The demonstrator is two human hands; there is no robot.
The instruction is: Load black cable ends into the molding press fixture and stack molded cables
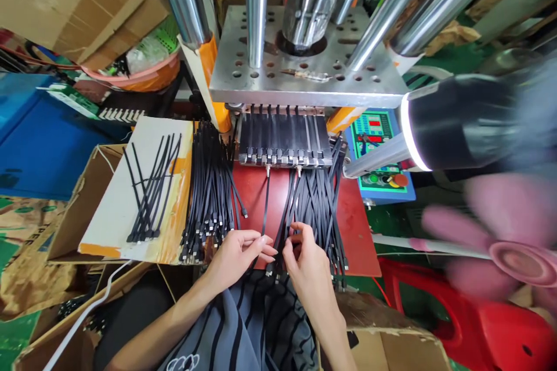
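Flat black cables with small metal plugs lie in a pile point(322, 203) on the red table in front of me. My left hand point(243, 252) is closed, its thumb and fingers pinched around one cable point(266, 203) that runs up to the front of a black mold block point(285, 133). My right hand point(307, 261) has curled fingers closed at the left edge of the pile, around a cable partly hidden by the fingertips. Several cables lie across the mold block, with their plug ends along its front edge. A metal press plate point(304, 84) sits over the block's back.
Left of the mold is a dense cable bundle point(209, 185), beside a white board point(113, 197) with more cables. A black lamp point(456, 122) and a control panel point(376, 145) stand at right. A pink fan point(517, 261) spins near a red stool point(500, 324).
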